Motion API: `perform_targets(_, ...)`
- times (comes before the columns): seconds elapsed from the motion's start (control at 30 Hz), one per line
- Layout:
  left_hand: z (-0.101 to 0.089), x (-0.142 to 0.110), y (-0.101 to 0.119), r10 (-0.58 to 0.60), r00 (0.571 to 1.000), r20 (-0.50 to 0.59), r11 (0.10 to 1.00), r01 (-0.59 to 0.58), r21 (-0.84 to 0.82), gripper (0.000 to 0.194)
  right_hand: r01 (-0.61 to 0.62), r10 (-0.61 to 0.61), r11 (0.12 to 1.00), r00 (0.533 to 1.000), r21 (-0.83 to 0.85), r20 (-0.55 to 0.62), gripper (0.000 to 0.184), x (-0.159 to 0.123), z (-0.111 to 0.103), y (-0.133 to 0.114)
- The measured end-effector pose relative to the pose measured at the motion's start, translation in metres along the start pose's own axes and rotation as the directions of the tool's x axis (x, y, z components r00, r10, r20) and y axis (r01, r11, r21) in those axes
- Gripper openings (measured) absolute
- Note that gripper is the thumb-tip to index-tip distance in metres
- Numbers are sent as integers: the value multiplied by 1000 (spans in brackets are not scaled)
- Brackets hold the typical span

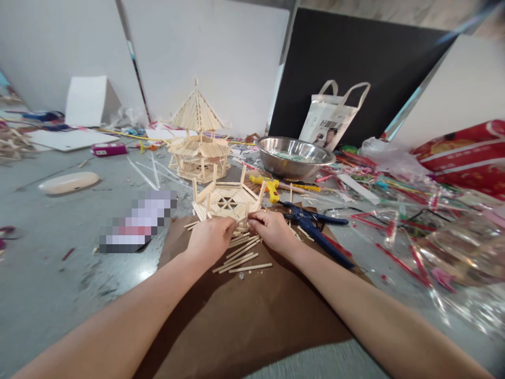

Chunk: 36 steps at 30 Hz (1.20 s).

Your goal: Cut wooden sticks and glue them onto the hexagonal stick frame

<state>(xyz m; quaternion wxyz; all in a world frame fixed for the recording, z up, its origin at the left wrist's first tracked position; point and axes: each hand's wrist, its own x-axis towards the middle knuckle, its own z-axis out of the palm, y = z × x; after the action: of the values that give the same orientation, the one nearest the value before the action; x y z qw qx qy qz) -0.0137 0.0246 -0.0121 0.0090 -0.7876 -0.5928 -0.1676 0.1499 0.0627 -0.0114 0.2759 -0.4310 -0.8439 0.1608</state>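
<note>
Between my hands stands a six-sided frame (226, 201) built of pale wooden sticks, with short posts rising from its corners. My left hand (211, 238) is closed at its near left edge, and my right hand (272, 227) is closed at the near right edge, thumb and fingers pinched. What lies between the fingertips is too small to make out. Loose wooden sticks (240, 258) lie just in front on a brown sheet (236, 321). A finished stick pavilion (199, 134) with a pointed roof stands behind the frame.
A yellow glue gun (268, 188) and blue-handled pliers (315, 226) lie to the right. Behind them are a steel bowl (294, 158) and a white bag (333, 116). Plastic strips and wrappers (418, 247) litter the right side. At left lie a blurred-out flat object (140, 221) and a white oval case (69, 182).
</note>
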Motion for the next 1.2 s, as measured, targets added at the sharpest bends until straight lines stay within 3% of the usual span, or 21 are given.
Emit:
perform_targets(0.6, -5, -1, 1, -51, 999, 4, 999, 51, 19, 34, -5, 5, 1000, 1000, 0, -8, 22, 0, -1, 1)
perform_targets(0.87, -15, -4, -1, -87, 994, 60, 996, 85, 40, 39, -103, 103, 995, 993, 2, -57, 23, 0, -13, 3)
perform_targets(1.0, -19, -6, -3, -97, 980, 174, 991, 78, 111, 36, -22, 27, 999, 993, -48, 111, 20, -1, -23, 3)
perform_targets(1.2, -21, -8, -5, -67, 951, 303, 993, 34, 111, 32, 142, -55, 969, 922, -202, 384, 20, -4, -27, -1)
